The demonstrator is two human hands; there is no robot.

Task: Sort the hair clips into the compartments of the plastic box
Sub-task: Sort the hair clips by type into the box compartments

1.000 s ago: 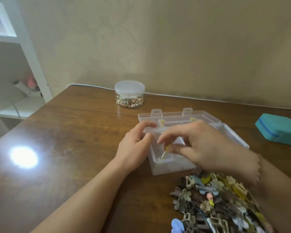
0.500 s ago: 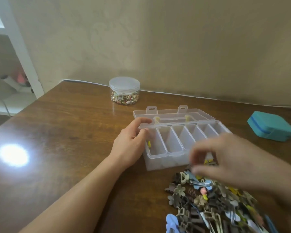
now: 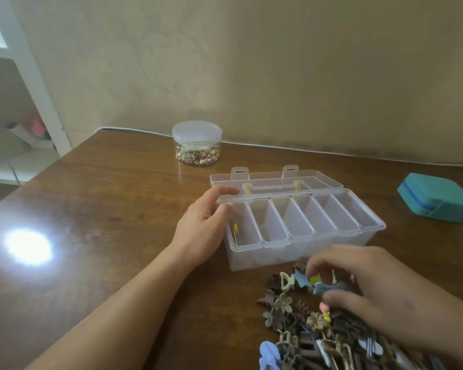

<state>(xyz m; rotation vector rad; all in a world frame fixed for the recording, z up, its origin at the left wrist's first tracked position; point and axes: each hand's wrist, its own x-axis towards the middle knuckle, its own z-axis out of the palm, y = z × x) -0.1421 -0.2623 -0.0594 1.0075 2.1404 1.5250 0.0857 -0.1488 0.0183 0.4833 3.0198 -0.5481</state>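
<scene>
The clear plastic box (image 3: 300, 252) stands open on the table with a row of several long compartments. A small yellow clip (image 3: 235, 228) leans in the leftmost compartment; the others look bare. My left hand (image 3: 202, 228) grips the box's left end, forefinger on the rim and thumb against the wall. A pile of hair clips (image 3: 305, 329) in brown, beige, blue and yellow lies in front of the box. My right hand (image 3: 372, 297) hovers over the pile's top, its thumb and fingers curled and pinching a blue-grey clip (image 3: 323, 287). The hand is slightly blurred.
A round clear jar (image 3: 196, 142) of small beads stands behind the box near the wall. A teal case (image 3: 436, 197) lies at the right. A white shelf unit (image 3: 24, 76) stands off the table's left. A bright light patch (image 3: 28, 247) glares on the wood.
My right hand has left the box's leftmost compartment, where the yellow clip now stays, and come down to the pile. My left hand has kept its hold on the box.
</scene>
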